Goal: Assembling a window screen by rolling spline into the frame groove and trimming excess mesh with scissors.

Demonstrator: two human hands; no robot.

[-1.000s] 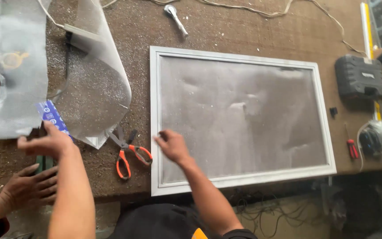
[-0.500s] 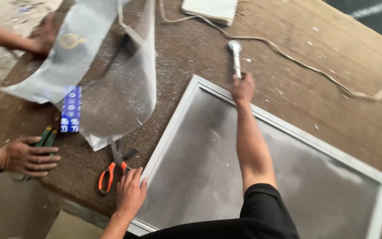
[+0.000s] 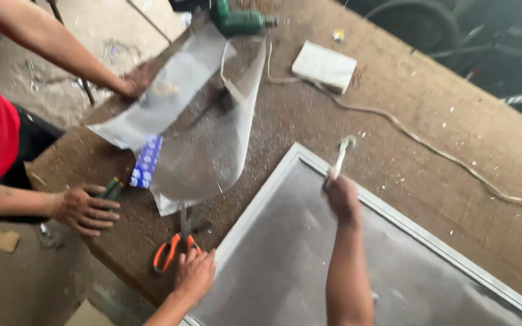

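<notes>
Here, two hands work at a screened frame on the desk.
The right hand (image 3: pixel 341 196), closed around a small white-handled tool (image 3: pixel 341 158), sits at the upper edge of the grey screened frame (image 3: pixel 261 199) in the lower centre; the left hand (image 3: pixel 194 274), fingers loosely bent, rests on its lower left corner, just beside orange-handled scissors (image 3: pixel 173 247).
</notes>
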